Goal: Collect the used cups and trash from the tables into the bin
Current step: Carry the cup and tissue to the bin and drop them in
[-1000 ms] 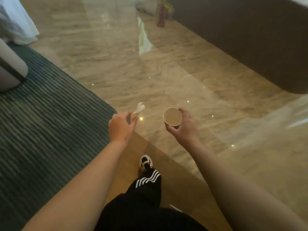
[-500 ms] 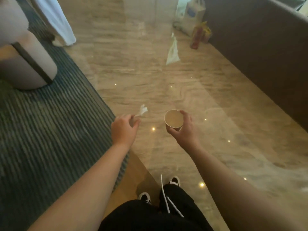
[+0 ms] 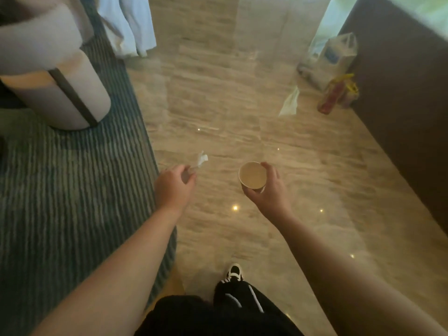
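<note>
My right hand [image 3: 269, 190] grips a brown paper cup [image 3: 252, 176] by its side; the cup's mouth faces me and it looks empty. My left hand [image 3: 173, 184] is closed on a crumpled white tissue [image 3: 201, 160], whose end sticks out past my fingers. Both hands are held out over the glossy marble floor [image 3: 242, 117]. No bin is clearly visible.
A striped dark carpet [image 3: 60, 202] covers the left, with a pale round armchair [image 3: 53, 76] on it. White curtains [image 3: 128, 25] hang at the top. A dark counter wall [image 3: 407, 105] runs along the right; a plastic bag [image 3: 337, 54] and red-yellow packets [image 3: 337, 93] lie at its base.
The view has swung up and leftwards as I walk: the chair, curtains and bags come closer. Both hands keep their hold on the tissue and the cup.
</note>
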